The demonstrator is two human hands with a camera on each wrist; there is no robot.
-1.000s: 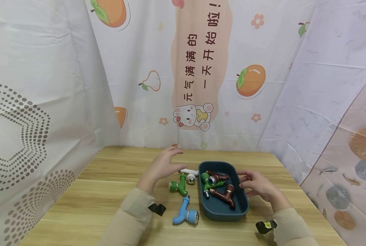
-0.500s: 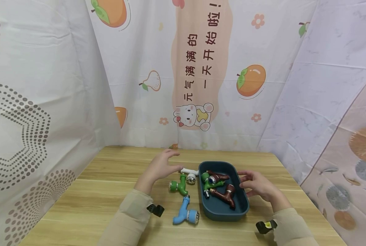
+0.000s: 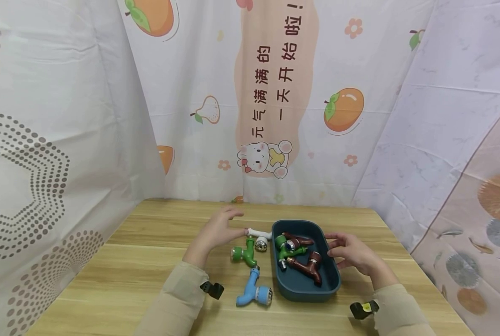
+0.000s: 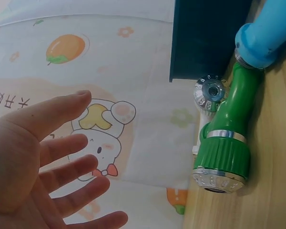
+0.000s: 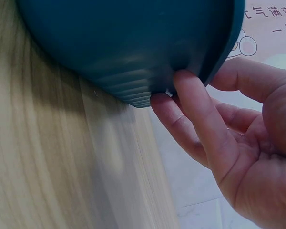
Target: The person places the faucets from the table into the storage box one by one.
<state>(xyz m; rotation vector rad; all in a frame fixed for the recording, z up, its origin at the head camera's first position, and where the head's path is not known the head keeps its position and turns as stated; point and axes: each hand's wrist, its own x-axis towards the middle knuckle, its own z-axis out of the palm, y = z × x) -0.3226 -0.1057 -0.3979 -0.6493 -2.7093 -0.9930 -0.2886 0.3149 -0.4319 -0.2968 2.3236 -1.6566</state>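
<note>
My left hand hovers over the table with its fingers spread and holds nothing. Its thumb tip is close to the end of a white tap; whether they touch cannot be told. A green tap and a light blue tap lie nearer to me, with the green one large in the left wrist view. My right hand rests its fingertips against the outer right wall of a dark blue plastic bin. Inside the bin lie brown taps and green taps, partly overlapping.
The wooden table extends left of the taps and behind the bin. Printed cloth curtains hang at the back and both sides. Each sleeve carries a small black camera, such as the left wrist camera.
My left hand has shifted slightly to the left and downward in the head view. The right hand, bin and taps have stayed where they were.
</note>
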